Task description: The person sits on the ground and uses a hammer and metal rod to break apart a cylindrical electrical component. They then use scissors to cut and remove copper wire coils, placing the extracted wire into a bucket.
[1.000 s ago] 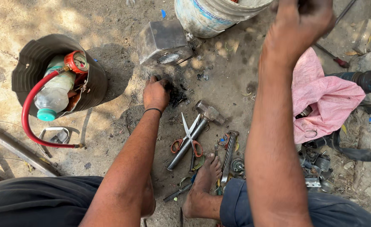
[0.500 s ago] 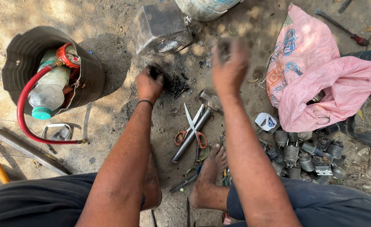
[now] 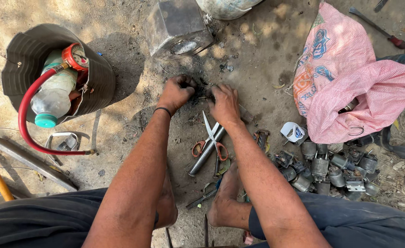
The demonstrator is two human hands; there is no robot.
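Blackened soil (image 3: pixel 198 98) lies under both hands on the ground. The left hand (image 3: pixel 177 92) is curled into a loose fist, pressing into it; the right hand (image 3: pixel 224 103) bends its fingers down on a small dark piece (too hidden to identify). Scissors (image 3: pixel 210 138) lie just below, across a metal rod (image 3: pixel 204 154).

One scissors (image 3: pixel 209 142), one bucket (image 3: pixel 96 78), one bottle (image 3: pixel 53 98), two hands (image 3: pixel 177 92)
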